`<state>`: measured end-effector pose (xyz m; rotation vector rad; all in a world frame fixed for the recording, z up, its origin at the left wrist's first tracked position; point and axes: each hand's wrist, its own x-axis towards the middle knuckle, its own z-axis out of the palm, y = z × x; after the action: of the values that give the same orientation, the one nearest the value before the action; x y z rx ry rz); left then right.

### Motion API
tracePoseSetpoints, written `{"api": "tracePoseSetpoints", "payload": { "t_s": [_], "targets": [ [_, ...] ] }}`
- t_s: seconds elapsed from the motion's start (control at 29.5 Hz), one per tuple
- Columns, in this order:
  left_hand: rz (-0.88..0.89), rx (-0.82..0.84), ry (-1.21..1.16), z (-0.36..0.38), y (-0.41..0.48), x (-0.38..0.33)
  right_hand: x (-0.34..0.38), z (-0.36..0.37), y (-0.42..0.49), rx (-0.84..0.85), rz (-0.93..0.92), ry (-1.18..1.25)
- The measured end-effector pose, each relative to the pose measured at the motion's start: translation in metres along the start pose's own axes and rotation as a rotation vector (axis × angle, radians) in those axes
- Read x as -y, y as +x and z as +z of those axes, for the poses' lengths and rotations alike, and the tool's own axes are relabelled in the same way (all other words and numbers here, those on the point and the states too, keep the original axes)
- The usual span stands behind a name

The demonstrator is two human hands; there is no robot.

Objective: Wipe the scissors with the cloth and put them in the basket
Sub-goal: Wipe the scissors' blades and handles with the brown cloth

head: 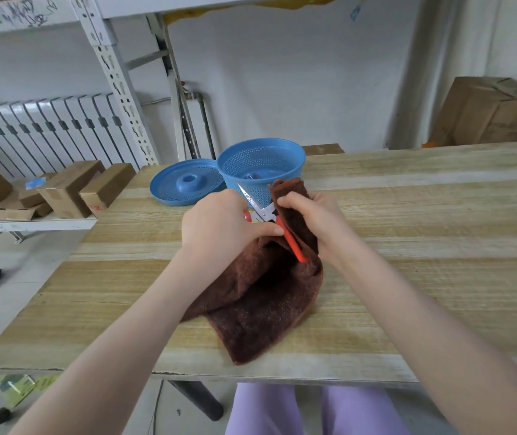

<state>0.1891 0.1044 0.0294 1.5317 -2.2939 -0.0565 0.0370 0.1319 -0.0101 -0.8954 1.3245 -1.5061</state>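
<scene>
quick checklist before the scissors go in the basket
1. Grip on scissors: left hand grips them near the orange handles. Ok.
2. Cloth contact: right hand holds it against one handle. Ok.
3. Blades together: they look shut, tip pointing up towards the basket. Ok.
4. Basket open: lid is off, lying beside it on the table. Ok.
5. Basket room: a small blue item lies inside. Cannot tell what it is.
6. Wiping finished: cannot tell.
</scene>
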Motion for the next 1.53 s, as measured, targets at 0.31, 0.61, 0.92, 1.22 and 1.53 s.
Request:
{"api": "tracePoseSetpoints", "payload": {
  "t_s": [0.31, 0.61, 0.92, 1.22, 1.53],
  "targets": [
    [-0.005, -0.012, 0.004, 0.003, -0.003, 0.003, 0.002, -0.004, 0.000, 0.027, 0.049, 0.014],
    [0.011, 0.012, 0.007, 0.002, -0.004, 0.004, 0.002, -0.001, -0.002, 0.075, 0.108, -0.009],
    [0.028, -0.034, 0.048, -0.004, -0.004, -0.002, 0.007, 0.000, 0.001, -0.018, 0.071, 0.095],
    [0.027, 0.019, 0.056, -0.001, -0.004, -0.003, 0.003, -0.002, -0.002, 0.037, 0.097, -0.034],
    [0.021, -0.002, 0.055, 0.000, -0.001, 0.000, 0.004, 0.001, 0.002, 0.065, 0.085, -0.018]
  ]
}}
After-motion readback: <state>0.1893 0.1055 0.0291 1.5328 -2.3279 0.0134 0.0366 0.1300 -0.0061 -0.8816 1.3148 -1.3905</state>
